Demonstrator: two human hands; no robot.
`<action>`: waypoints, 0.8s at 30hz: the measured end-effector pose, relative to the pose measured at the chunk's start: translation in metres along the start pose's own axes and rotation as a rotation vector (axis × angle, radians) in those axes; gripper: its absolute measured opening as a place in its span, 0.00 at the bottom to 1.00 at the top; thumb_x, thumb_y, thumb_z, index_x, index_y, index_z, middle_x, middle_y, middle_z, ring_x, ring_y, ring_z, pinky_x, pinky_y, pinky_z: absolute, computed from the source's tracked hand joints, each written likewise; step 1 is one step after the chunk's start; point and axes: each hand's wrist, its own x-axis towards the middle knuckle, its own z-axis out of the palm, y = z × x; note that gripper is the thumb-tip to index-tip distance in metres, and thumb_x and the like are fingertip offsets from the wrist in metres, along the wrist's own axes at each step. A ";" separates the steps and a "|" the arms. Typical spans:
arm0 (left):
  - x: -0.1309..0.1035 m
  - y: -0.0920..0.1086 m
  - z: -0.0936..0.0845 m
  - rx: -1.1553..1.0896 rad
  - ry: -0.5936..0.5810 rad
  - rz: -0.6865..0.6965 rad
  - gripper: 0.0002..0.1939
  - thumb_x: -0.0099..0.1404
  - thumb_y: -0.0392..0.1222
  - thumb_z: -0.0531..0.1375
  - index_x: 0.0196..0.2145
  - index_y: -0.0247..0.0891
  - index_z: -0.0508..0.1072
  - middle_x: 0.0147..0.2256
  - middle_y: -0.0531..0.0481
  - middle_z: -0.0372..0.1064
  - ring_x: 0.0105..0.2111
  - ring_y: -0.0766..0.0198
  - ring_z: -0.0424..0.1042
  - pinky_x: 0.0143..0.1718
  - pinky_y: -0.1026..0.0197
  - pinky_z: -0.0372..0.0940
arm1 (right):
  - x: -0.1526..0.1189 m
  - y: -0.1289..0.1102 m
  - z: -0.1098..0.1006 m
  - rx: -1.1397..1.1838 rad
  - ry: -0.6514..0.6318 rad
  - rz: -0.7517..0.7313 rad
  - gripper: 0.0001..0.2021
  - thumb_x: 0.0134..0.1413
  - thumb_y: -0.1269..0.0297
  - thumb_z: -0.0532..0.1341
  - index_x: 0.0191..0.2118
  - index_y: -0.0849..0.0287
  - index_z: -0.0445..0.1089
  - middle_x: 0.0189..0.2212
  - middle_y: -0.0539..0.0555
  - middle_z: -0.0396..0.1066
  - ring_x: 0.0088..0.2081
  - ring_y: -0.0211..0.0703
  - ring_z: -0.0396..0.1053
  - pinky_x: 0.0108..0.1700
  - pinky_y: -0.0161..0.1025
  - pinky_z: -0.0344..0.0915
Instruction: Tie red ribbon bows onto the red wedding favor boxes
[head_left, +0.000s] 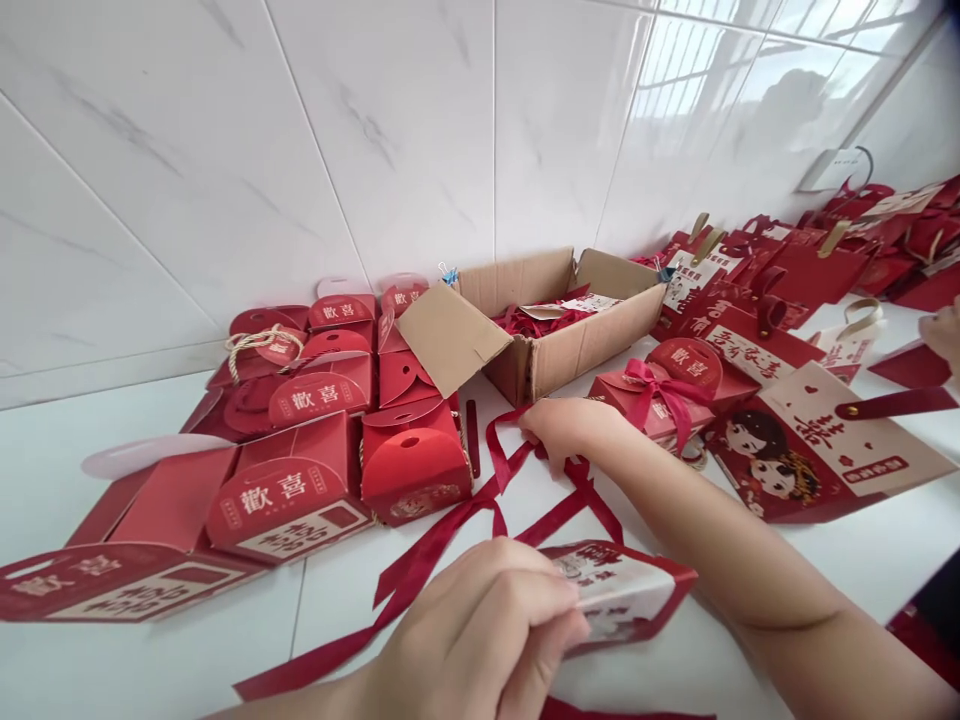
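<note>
My left hand (491, 625), low in the middle of the view, is closed on one end of a small red-and-white printed packet (630, 595). It is tilted, with cartoon figures and lettering partly covered by my fingers. My right hand (555, 430) reaches across in front of the cardboard box, its fingers bent down and closed on a dark red ribbon (499, 450). The fingertips are partly hidden. More lengths of ribbon lie loose on the white surface, passing under and beside my left hand.
An open cardboard box (592, 345) by the tiled wall holds ribbons and cards. Several red gift boxes (289, 490) stand left. A box with a pink bow (652, 400) and a printed gift bag (817, 450) are right. Another person's hand (943, 335) shows at the right edge.
</note>
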 end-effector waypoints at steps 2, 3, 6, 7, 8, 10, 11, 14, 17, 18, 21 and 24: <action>0.003 -0.005 -0.003 -0.020 -0.040 0.052 0.09 0.65 0.31 0.57 0.42 0.41 0.66 0.33 0.49 0.71 0.32 0.65 0.72 0.33 0.65 0.71 | 0.003 0.000 0.000 -0.003 0.013 0.023 0.23 0.38 0.70 0.71 0.45 0.64 0.70 0.46 0.62 0.72 0.45 0.56 0.71 0.29 0.36 0.61; 0.005 -0.007 -0.005 -0.030 -0.055 0.088 0.09 0.64 0.31 0.57 0.42 0.40 0.66 0.32 0.49 0.70 0.31 0.66 0.71 0.33 0.66 0.71 | 0.004 0.001 0.000 0.000 0.020 0.028 0.24 0.38 0.70 0.71 0.46 0.64 0.69 0.46 0.62 0.72 0.46 0.56 0.71 0.29 0.36 0.61; 0.009 -0.012 -0.008 -0.048 -0.071 0.154 0.11 0.64 0.29 0.57 0.43 0.39 0.65 0.32 0.49 0.69 0.31 0.66 0.70 0.33 0.66 0.70 | 0.006 0.006 0.002 0.021 0.047 0.012 0.22 0.41 0.69 0.68 0.46 0.63 0.69 0.45 0.61 0.72 0.42 0.54 0.73 0.28 0.36 0.60; 0.010 -0.013 -0.008 -0.049 -0.072 0.147 0.11 0.64 0.29 0.57 0.44 0.38 0.65 0.33 0.49 0.69 0.32 0.66 0.70 0.33 0.66 0.70 | 0.006 0.008 0.003 0.029 0.058 0.004 0.19 0.43 0.70 0.66 0.45 0.62 0.69 0.44 0.61 0.73 0.40 0.53 0.73 0.27 0.36 0.60; 0.011 -0.013 -0.008 -0.051 -0.074 0.141 0.12 0.64 0.28 0.57 0.44 0.38 0.65 0.33 0.49 0.69 0.33 0.66 0.70 0.34 0.65 0.70 | 0.006 0.010 0.004 0.036 0.073 -0.001 0.16 0.45 0.71 0.64 0.43 0.62 0.70 0.42 0.60 0.73 0.38 0.52 0.73 0.27 0.36 0.59; 0.011 -0.013 -0.007 -0.056 -0.075 0.128 0.12 0.64 0.27 0.56 0.44 0.38 0.65 0.33 0.48 0.69 0.33 0.66 0.70 0.35 0.65 0.70 | 0.003 0.013 0.005 0.050 0.110 -0.005 0.12 0.47 0.74 0.58 0.40 0.62 0.71 0.40 0.61 0.74 0.36 0.51 0.73 0.26 0.36 0.58; 0.012 -0.013 -0.006 -0.058 -0.075 0.122 0.12 0.64 0.27 0.56 0.44 0.38 0.66 0.33 0.48 0.69 0.33 0.65 0.70 0.35 0.65 0.70 | 0.001 0.015 0.005 0.058 0.132 -0.004 0.12 0.47 0.76 0.56 0.39 0.62 0.71 0.40 0.61 0.74 0.36 0.50 0.73 0.25 0.36 0.58; 0.013 -0.012 -0.006 -0.063 -0.070 0.123 0.12 0.64 0.28 0.56 0.44 0.38 0.66 0.33 0.48 0.70 0.33 0.65 0.70 0.35 0.64 0.69 | -0.009 0.021 0.004 0.090 0.195 0.003 0.11 0.47 0.76 0.55 0.36 0.60 0.71 0.38 0.59 0.74 0.31 0.47 0.72 0.24 0.36 0.57; 0.015 -0.013 -0.007 -0.083 -0.065 0.143 0.12 0.64 0.26 0.56 0.45 0.36 0.66 0.34 0.47 0.70 0.33 0.65 0.69 0.35 0.64 0.69 | -0.019 0.033 0.003 0.116 0.285 -0.005 0.11 0.48 0.76 0.54 0.36 0.58 0.70 0.36 0.55 0.74 0.30 0.43 0.71 0.26 0.35 0.58; 0.017 -0.014 -0.008 -0.091 -0.061 0.149 0.12 0.64 0.26 0.56 0.44 0.35 0.66 0.34 0.47 0.69 0.33 0.65 0.69 0.34 0.64 0.68 | -0.023 0.038 0.002 0.130 0.332 -0.020 0.11 0.49 0.75 0.54 0.36 0.57 0.70 0.37 0.54 0.74 0.32 0.43 0.70 0.28 0.35 0.58; 0.020 -0.018 -0.009 -0.106 -0.042 0.158 0.11 0.63 0.25 0.56 0.43 0.33 0.66 0.33 0.48 0.68 0.33 0.67 0.68 0.34 0.66 0.67 | -0.033 0.053 -0.001 0.198 0.502 -0.059 0.09 0.51 0.73 0.55 0.36 0.58 0.70 0.34 0.53 0.74 0.32 0.42 0.69 0.30 0.36 0.60; 0.022 -0.022 -0.009 -0.097 -0.014 0.146 0.10 0.63 0.25 0.56 0.41 0.32 0.67 0.32 0.48 0.67 0.33 0.68 0.68 0.34 0.67 0.66 | -0.045 0.063 -0.005 0.314 0.590 -0.179 0.09 0.53 0.71 0.55 0.37 0.59 0.72 0.33 0.52 0.74 0.31 0.40 0.69 0.32 0.36 0.63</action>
